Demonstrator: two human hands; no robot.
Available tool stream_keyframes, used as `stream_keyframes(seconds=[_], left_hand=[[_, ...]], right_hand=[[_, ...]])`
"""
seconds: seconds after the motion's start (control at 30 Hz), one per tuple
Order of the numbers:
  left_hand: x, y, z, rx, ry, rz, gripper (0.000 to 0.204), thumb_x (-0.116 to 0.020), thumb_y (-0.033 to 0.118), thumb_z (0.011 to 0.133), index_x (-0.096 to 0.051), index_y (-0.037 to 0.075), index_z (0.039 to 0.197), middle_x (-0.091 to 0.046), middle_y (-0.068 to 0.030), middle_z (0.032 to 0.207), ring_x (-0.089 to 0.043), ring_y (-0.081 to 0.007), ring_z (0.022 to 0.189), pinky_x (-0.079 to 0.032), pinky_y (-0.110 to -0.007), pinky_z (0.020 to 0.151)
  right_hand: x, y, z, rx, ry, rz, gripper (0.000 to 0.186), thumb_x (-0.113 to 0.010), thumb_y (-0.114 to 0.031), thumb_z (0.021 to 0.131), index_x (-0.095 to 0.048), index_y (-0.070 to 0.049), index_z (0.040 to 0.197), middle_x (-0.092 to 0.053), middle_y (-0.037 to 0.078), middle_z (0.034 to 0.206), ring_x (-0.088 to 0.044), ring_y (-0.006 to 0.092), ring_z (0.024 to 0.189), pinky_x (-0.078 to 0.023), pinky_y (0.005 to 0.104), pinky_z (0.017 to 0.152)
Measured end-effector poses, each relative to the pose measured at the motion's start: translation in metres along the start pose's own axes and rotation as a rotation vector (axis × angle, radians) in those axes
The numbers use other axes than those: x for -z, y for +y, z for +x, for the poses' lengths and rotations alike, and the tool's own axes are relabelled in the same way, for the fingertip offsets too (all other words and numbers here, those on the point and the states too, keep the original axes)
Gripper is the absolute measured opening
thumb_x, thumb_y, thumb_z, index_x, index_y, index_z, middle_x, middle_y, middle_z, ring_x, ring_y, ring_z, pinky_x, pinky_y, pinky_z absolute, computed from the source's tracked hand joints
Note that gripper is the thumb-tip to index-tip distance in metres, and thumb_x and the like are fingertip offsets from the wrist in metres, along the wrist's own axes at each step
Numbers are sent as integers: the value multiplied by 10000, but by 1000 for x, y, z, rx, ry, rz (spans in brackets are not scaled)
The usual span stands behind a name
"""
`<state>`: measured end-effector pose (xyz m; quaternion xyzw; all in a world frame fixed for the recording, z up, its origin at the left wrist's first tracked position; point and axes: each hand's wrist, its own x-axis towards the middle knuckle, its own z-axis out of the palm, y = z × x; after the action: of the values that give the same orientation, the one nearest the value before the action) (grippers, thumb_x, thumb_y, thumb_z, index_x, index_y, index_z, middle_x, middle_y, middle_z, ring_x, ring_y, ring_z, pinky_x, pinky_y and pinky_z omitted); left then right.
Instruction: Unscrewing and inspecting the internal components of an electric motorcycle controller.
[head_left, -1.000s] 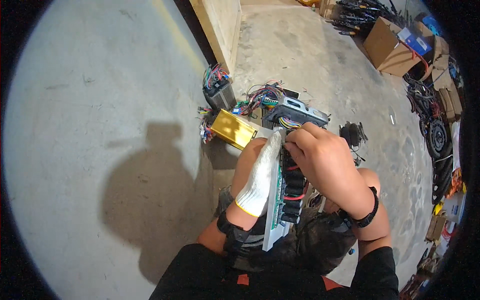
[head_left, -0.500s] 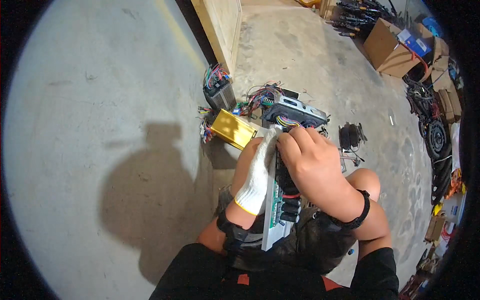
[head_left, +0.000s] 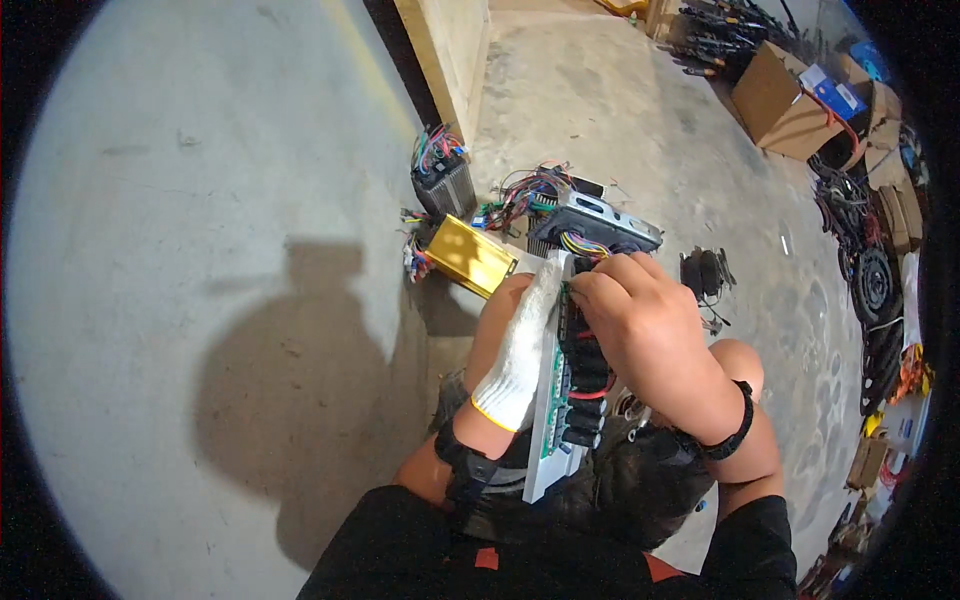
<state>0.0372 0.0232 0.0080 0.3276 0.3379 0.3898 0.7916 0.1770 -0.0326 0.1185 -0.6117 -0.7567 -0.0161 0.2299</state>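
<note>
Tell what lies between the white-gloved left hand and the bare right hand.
A long silver metal plate with green circuit board, in the head view.

Our concrete floor (head_left: 800, 330), crowded on one side
Along its right edge we see a cardboard box (head_left: 782, 105) and tangled black cables (head_left: 843, 205); black rods (head_left: 715, 35) heap toward the far right corner; a black bundle (head_left: 700, 272) lies well inward.

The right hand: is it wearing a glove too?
No, the right hand is bare; only the left hand wears a white glove.

Hands (head_left: 645, 315) on a circuit board (head_left: 558, 385)
</note>
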Motion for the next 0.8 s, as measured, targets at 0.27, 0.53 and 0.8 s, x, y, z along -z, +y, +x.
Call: stream_keyframes(seconds=[0.27, 0.53, 0.8], left_hand=[[20, -11, 4, 34, -118, 64, 342, -434, 316, 1132, -591, 32, 1239, -626, -122, 1172, -601, -207, 1084, -498, -380, 941], [9, -11, 6, -138, -39, 63, 418, -566, 336, 1066, -663, -9, 850, -661, -36, 775, -607, -98, 720, -481, -318, 611], [17, -10, 7, -200, -118, 156, 478, -541, 375, 1080, -667, -19, 840, -689, -63, 770, -624, -107, 716, -495, -328, 623]], right_hand=[[-5, 1, 2, 31, 50, -24, 204, -699, -67, 780, -691, -59, 984, -605, 66, 911, -620, 262, 886, -567, 375, 694], [-4, 2, 2, 47, -8, -106, 216, -757, -27, 792, -713, -46, 1002, -672, 72, 963, -649, 266, 859, -576, 374, 711], [-6, 0, 4, 68, -5, -106, 231, -723, -80, 770, -683, -58, 996, -620, 51, 935, -615, 248, 873, -565, 359, 704]])
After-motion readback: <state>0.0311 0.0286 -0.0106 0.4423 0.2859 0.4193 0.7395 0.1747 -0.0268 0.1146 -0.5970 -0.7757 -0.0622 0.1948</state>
